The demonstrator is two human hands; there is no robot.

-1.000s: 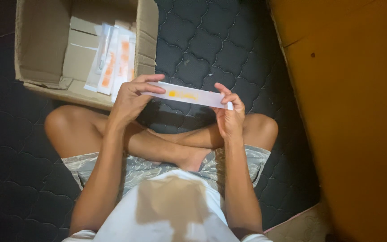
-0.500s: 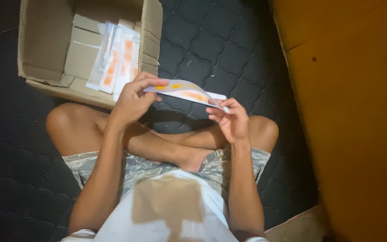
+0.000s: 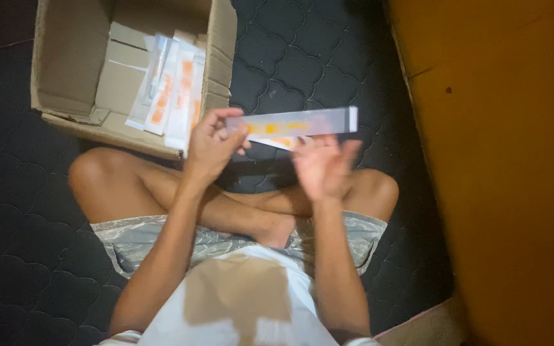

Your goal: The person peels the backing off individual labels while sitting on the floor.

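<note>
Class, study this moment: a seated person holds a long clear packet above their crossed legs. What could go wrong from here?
1. Only the left hand pinches the long clear packet; the right hand looks open beneath it, so the free end may sag or slip.
2. The cardboard box sits close by; a swinging packet could knock the packets inside.

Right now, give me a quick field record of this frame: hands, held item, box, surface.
left hand: pinches the left end of the long packet
right hand: open, blurred, under the packet's middle; contact unclear
long packet: flat clear sleeve with orange print, held level above the knees
cardboard box: open, ahead on the left, by the knee
box contents: similar packets stacked against the right wall
surface: dark quilted mat
right side: orange panel
</note>
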